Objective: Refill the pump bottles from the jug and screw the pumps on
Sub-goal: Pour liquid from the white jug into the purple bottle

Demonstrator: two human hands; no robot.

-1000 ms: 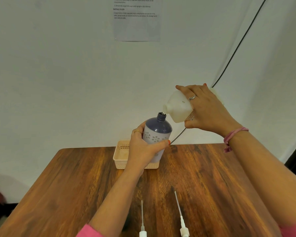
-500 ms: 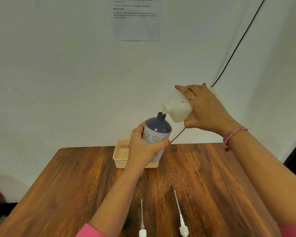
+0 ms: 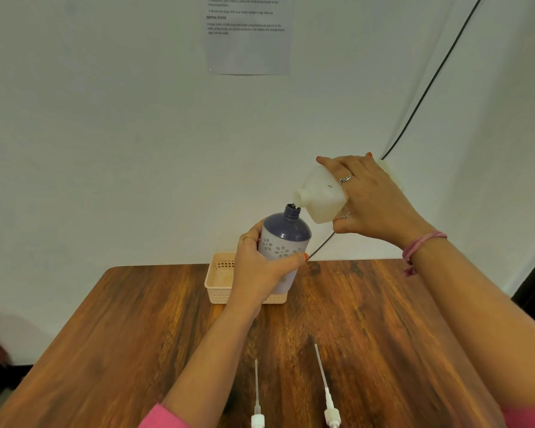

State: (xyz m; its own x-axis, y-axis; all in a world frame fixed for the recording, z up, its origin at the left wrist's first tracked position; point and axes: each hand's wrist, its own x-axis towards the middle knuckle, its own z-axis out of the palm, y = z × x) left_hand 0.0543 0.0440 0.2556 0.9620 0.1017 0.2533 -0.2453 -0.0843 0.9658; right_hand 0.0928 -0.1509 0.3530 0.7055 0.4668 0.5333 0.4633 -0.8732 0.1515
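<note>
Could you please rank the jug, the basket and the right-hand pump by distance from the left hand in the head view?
1. Basket: just behind the left hand.
2. Jug: up to its right, tilted.
3. Right-hand pump: on the table's near edge.

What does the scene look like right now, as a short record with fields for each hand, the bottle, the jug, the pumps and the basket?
left hand: grips the pump bottle, raised, neck open
right hand: tips the jug, spout at the bottle neck
pumps: two, loose on the table, near edge
basket: behind the bottle, by the wall
</note>
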